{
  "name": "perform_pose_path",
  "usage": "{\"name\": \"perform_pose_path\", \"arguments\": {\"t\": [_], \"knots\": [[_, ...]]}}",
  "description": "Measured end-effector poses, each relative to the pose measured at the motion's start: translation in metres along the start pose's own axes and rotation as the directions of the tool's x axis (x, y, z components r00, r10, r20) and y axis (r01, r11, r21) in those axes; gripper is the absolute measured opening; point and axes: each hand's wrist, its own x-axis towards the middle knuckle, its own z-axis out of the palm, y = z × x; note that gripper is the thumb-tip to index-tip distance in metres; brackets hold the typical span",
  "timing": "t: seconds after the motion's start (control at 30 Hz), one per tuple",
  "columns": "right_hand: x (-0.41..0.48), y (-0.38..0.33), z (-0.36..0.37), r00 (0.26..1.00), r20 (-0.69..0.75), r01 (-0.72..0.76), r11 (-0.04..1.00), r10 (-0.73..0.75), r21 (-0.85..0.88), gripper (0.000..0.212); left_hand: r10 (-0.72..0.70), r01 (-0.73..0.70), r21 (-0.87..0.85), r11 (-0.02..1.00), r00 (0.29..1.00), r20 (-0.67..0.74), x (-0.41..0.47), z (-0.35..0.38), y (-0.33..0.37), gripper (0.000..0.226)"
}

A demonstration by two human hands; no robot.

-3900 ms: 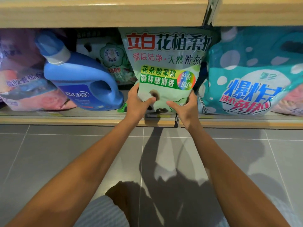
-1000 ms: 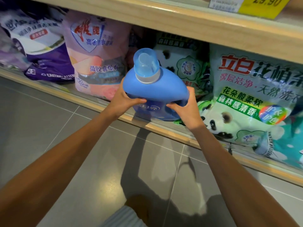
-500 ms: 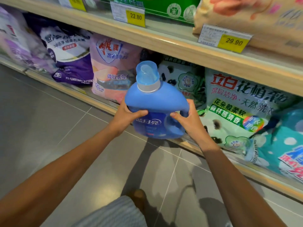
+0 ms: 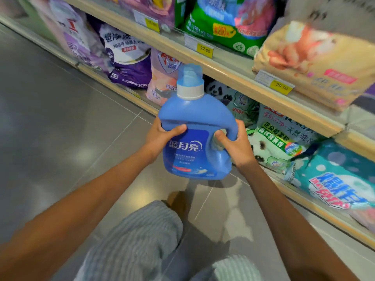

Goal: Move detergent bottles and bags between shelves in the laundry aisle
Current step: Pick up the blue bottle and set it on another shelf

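A blue detergent bottle (image 4: 194,126) with a light blue cap and white collar is held upright in the air, in front of the bottom shelf. My left hand (image 4: 160,136) grips its left side, thumb across the label. My right hand (image 4: 235,145) is wrapped around the handle on its right side. Behind the bottle, on the bottom shelf, stand a pink bag (image 4: 162,78), a panda-print bag (image 4: 237,102) and a white-green bag with a panda (image 4: 280,142).
The wooden edge of the upper shelf (image 4: 233,78) carries yellow price tags (image 4: 205,50) and holds a green bag (image 4: 227,23) and a cream bag (image 4: 316,59). Purple bags (image 4: 125,55) stand at left, a teal bag (image 4: 341,179) at right. Grey tiled floor (image 4: 60,118) lies below.
Both hands let go of the white-green bag, took the blue bottle off the bottom shelf, and have lifted it up and toward me. The view has tilted upward.
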Motion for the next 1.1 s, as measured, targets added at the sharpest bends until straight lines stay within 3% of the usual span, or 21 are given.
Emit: {"name": "perform_pose_path", "arguments": {"t": [0.13, 0.27, 0.47, 0.6, 0.8, 1.1], "knots": [[-0.052, -0.087, 0.004, 0.998, 0.035, -0.059, 0.998, 0.058, 0.027, 0.042, -0.033, 0.03, -0.058, 0.998, 0.998, -0.047, -0.072, -0.02, 0.07, 0.064], [-0.105, -0.189, 0.008, 0.992, 0.102, -0.08, 0.996, 0.076, 0.037, 0.041, -0.059, 0.049, -0.09, 0.995, 0.992, -0.109, -0.149, -0.044, 0.157, 0.081], [-0.161, -0.325, 0.036, 0.982, 0.181, -0.046, 0.999, 0.045, 0.002, 0.037, -0.11, 0.065, -0.175, 0.982, 0.961, -0.255, -0.249, -0.085, 0.264, 0.056], [-0.181, -0.383, 0.076, 0.963, 0.267, -0.043, 0.999, 0.04, 0.006, 0.037, -0.121, 0.041, -0.213, 0.976, 0.918, -0.378, -0.295, -0.126, 0.306, 0.053], [-0.176, -0.443, 0.174, 0.929, 0.369, -0.025, 0.999, 0.039, -0.043, 0.03, -0.134, -0.006, -0.29, 0.957, 0.878, -0.46, -0.321, -0.221, 0.338, 0.049], [-0.118, -0.517, 0.407, 0.895, 0.445, 0.055, 0.991, 0.006, -0.124, 0.027, -0.136, -0.08, -0.371, 0.925, 0.843, -0.521, -0.277, -0.443, 0.357, 0.041]]}}
